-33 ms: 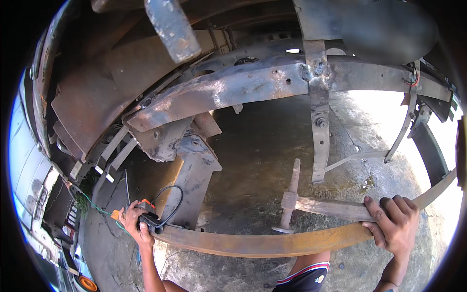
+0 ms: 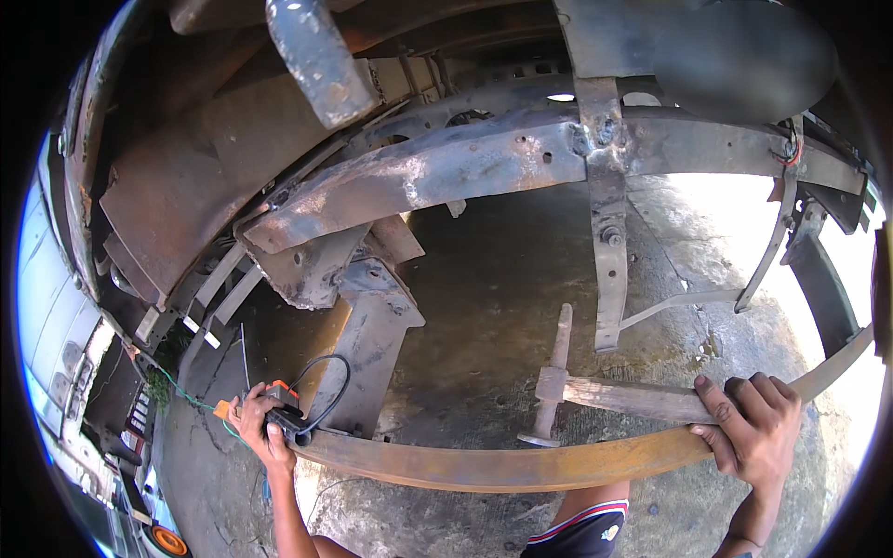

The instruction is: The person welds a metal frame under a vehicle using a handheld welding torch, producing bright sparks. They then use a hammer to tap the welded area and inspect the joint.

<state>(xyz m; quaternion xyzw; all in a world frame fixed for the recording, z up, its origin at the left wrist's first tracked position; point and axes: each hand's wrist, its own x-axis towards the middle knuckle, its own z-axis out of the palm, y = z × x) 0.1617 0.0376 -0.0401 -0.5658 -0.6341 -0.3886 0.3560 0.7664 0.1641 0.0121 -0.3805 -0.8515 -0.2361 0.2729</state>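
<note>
My right hand is closed around the wooden handle of a hammer, with its thumb on a long rusty metal beam. The hammer's head, long and narrow at one end, points left above the beam. At the beam's left end, my left hand is closed around a black-and-orange tool with a looping black cable. A thin straight rod rises beside those fingers; whether it is fixed to the tool is unclear. My palm hides part of the tool.
Ahead runs a worn steel chassis rail with a vertical bracket hanging from it. An angled metal support stands between rail and beam. A scratched metal piece hangs at the top. Below is stained concrete floor.
The view has shifted very slightly, and the hanging metal piece at the top sits a little lower and further left. Both hands keep their grips.
</note>
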